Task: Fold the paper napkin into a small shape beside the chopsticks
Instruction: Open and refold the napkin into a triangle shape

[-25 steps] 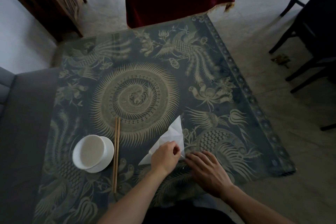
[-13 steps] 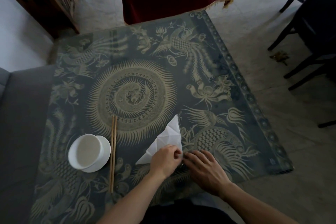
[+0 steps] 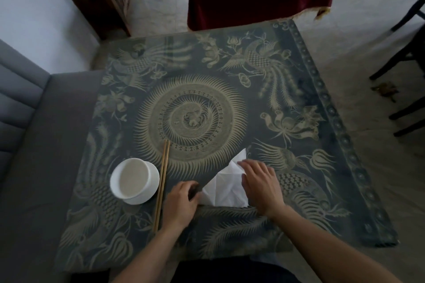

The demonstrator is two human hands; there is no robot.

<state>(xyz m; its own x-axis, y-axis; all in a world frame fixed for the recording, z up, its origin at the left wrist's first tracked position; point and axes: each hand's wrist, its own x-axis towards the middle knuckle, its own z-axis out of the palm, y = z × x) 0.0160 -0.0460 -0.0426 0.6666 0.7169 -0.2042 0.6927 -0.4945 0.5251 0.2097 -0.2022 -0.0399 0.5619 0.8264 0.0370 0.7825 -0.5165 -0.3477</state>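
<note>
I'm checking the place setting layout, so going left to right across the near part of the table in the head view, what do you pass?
White bowl → chopsticks → left hand → paper napkin → right hand.

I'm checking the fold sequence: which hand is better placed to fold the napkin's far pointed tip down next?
Probably the right hand. It lies flat on the napkin with its fingers just below the far tip. The left hand sits at the near left corner, close to the chopsticks, better suited to steadying the paper.
</note>
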